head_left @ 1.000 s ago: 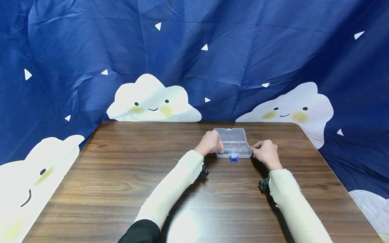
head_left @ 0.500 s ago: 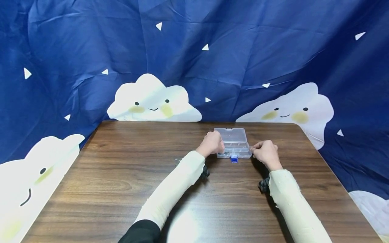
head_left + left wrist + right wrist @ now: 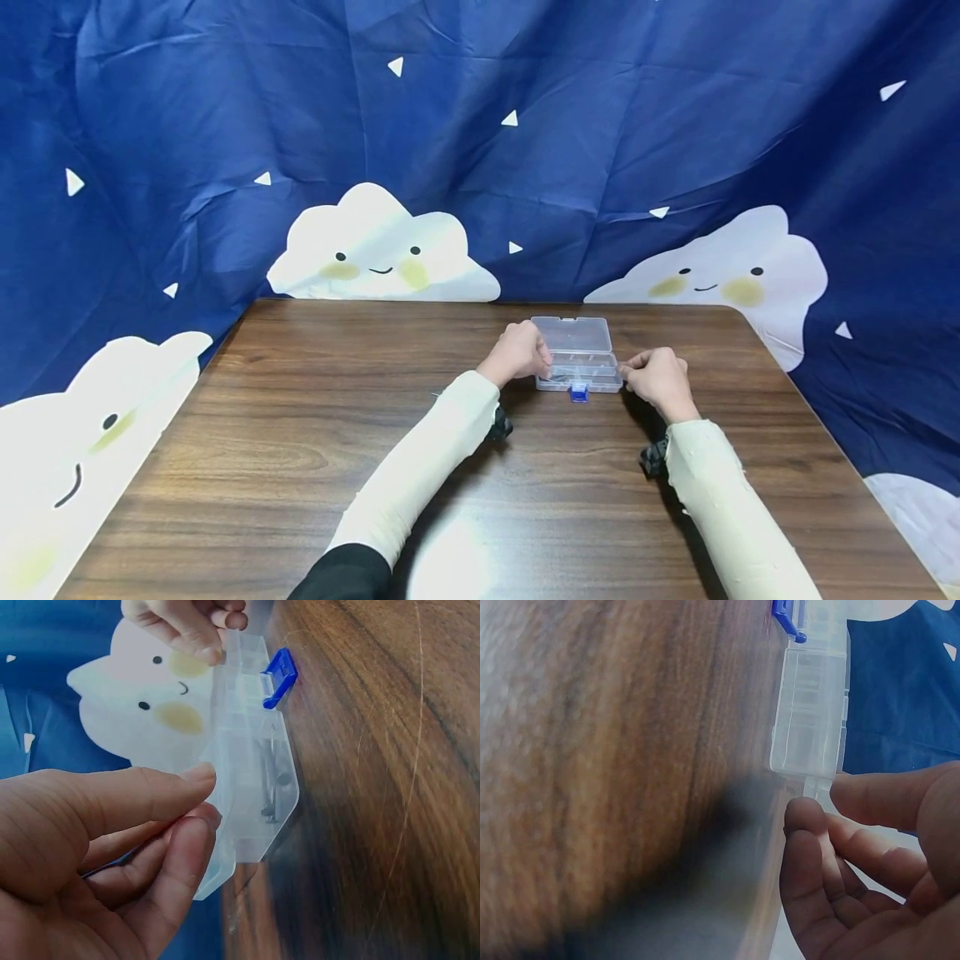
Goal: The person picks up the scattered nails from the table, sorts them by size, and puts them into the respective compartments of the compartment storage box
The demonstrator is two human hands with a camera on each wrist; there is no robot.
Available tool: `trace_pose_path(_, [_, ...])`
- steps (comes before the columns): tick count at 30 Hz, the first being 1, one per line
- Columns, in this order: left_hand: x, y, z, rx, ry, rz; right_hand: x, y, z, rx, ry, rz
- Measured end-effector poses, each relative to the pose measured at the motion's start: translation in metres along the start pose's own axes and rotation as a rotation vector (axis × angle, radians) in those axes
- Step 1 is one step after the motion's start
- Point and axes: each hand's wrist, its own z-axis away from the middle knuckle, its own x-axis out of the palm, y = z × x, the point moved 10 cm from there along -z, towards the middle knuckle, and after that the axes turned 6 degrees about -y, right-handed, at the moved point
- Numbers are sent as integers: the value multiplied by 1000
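Observation:
A clear plastic compartment box (image 3: pixel 600 386) stands near the back of the table, its lid (image 3: pixel 573 335) raised behind it and a blue latch (image 3: pixel 579 394) hanging at the front. My left hand (image 3: pixel 517 352) is over the box's left end; in the left wrist view thumb and bent fingertips stand slightly apart with nothing visible between them. Several thin dark nail-like pieces (image 3: pixel 270 776) lie inside the near compartment. My right hand (image 3: pixel 660 379) holds the box's right end, thumb (image 3: pixel 855 796) at its corner and fingertips just below.
A thin metal piece (image 3: pixel 437 394) shows on the wooden table (image 3: pixel 300 433), partly hidden by the left sleeve (image 3: pixel 420 467). A blue curtain (image 3: pixel 450 100) with cloud prints hangs behind the table. Each wrist carries a black camera.
My left hand dipped slightly toward the box, then drew back a little up and left. The right hand and the box keep their places.

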Motion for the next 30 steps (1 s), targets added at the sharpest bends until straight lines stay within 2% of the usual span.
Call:
trace_pose_path(14, [-13, -14, 16, 78, 8, 13, 0, -1, 0, -11, 7, 14])
trace_pose_path(22, [-15, -34, 26, 58, -27, 13, -2, -2, 0, -17, 7, 18])
trace_pose_path(30, [-22, -47, 37, 68, -44, 29, 0, -2, 0, -21, 8, 2])
